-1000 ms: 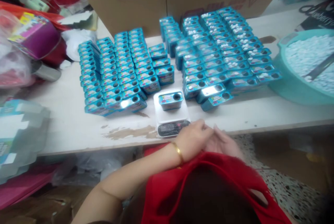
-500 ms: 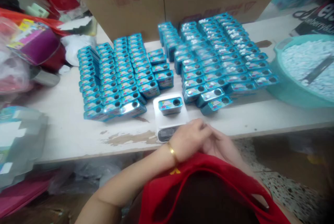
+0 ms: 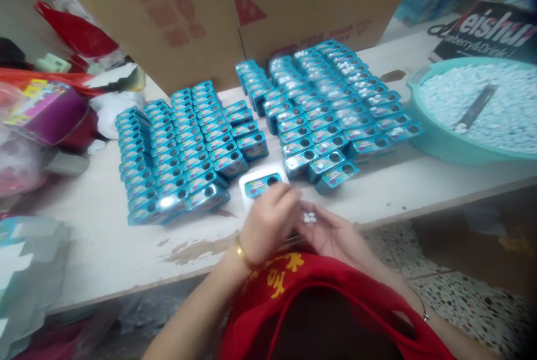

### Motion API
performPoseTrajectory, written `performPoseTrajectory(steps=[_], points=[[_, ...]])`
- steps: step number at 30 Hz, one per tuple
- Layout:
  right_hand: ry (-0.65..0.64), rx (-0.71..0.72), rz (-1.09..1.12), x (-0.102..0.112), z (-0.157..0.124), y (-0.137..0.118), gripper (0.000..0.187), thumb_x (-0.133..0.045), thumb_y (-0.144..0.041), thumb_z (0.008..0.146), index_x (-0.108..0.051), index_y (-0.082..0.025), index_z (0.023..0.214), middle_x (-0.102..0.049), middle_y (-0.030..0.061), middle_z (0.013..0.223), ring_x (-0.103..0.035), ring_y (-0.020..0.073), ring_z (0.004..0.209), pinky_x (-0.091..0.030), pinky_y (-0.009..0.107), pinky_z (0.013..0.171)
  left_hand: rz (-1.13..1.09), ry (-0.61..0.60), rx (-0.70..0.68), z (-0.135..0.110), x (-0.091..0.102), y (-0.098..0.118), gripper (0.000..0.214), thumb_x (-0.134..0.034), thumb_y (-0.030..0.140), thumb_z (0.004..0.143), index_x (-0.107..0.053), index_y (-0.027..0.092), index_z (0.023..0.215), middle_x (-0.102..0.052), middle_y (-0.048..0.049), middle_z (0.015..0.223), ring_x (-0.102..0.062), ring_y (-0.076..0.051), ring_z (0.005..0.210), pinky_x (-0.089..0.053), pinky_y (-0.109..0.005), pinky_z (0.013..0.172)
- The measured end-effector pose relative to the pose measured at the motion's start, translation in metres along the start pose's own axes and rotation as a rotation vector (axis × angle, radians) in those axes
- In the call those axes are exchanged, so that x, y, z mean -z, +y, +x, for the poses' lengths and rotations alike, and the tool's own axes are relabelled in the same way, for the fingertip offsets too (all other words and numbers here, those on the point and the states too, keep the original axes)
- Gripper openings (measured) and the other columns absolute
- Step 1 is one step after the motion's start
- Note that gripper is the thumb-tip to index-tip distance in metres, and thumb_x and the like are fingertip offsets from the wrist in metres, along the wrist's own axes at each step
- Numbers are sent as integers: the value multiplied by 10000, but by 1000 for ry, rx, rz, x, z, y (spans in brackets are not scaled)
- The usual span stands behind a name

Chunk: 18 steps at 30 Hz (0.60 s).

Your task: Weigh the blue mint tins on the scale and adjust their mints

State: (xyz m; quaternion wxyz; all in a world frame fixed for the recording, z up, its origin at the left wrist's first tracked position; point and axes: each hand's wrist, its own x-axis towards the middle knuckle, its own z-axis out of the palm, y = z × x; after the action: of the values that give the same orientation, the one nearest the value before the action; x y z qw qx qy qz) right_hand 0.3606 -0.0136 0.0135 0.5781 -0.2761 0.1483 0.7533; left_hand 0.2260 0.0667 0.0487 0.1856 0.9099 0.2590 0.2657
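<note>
My right hand [image 3: 329, 232] is cupped palm up, with several small white candies [image 3: 309, 218] lying on the fingers. Beside it, on the left, my left hand [image 3: 272, 219] with a gold bangle has its fingers curled together. What those fingers hold, if anything, is hidden. Just beyond the left hand, a blue tin [image 3: 255, 185] with a round dark opening lies on a small white scale [image 3: 242, 191]. The left hand covers the near part of the scale and some of the tin.
Rows of blue tins [image 3: 184, 141] stand at the left, and more tins [image 3: 323, 108] at the right, many with white candies on top. A turquoise basin [image 3: 428, 136] of white candies holds a dark scoop [image 3: 476, 108]. A cardboard box [image 3: 210, 24] stands behind. The table edge is near me.
My left hand has moved left, off my right hand and up to the tin on the scale. The candies in my right hand now show. The view has shifted too.
</note>
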Motion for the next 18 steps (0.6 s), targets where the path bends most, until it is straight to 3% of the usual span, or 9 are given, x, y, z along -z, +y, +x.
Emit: performPoseTrajectory(steps=[2,5,10,14,16,18], points=[[-2,-6,-18,0,0,-1,188,-457,-171,947,-614,-87,1010,-662,141,1061,-643,192,1025,-526,301,927,44,57,31,7,12,-13,128,-464,207,925,-560,160,995,-571,-64,884,-548,-159,825,-462,-276,716],[23,-7,-7,1,-1,-3,187,-461,-166,947,-622,-80,990,-659,164,1077,-645,212,1034,-535,305,918,130,-10,35,13,25,-30,174,-510,291,915,-574,161,1012,-594,-73,913,-548,-174,839,-448,-307,740],[43,36,15,8,-1,-9,163,-502,-159,928,-640,-77,958,-669,170,1047,-658,215,1003,-540,309,909,305,-173,87,9,38,-42,614,-634,548,782,-492,178,1252,-590,-126,1150,-530,-271,1009,-386,-409,830],[65,57,-6,18,1,-16,139,-597,-169,879,-663,-66,946,-668,173,1060,-634,236,1056,-521,325,946,340,-347,56,23,58,-57,330,-527,425,891,-557,194,1124,-648,-63,946,-563,-215,865,-357,-367,765],[66,35,-30,24,0,-20,154,-642,-196,856,-672,-69,937,-670,173,1056,-633,238,1058,-512,329,959,368,-263,42,46,76,-74,298,-517,394,897,-555,202,1122,-648,-62,989,-567,-214,906,-362,-360,787],[73,9,-59,31,-3,-22,186,-681,-239,833,-679,-79,928,-681,161,1019,-650,231,1018,-519,325,945,444,-74,57,79,97,-102,336,-519,393,888,-536,201,1163,-637,-73,1055,-559,-227,970,-372,-363,830]])
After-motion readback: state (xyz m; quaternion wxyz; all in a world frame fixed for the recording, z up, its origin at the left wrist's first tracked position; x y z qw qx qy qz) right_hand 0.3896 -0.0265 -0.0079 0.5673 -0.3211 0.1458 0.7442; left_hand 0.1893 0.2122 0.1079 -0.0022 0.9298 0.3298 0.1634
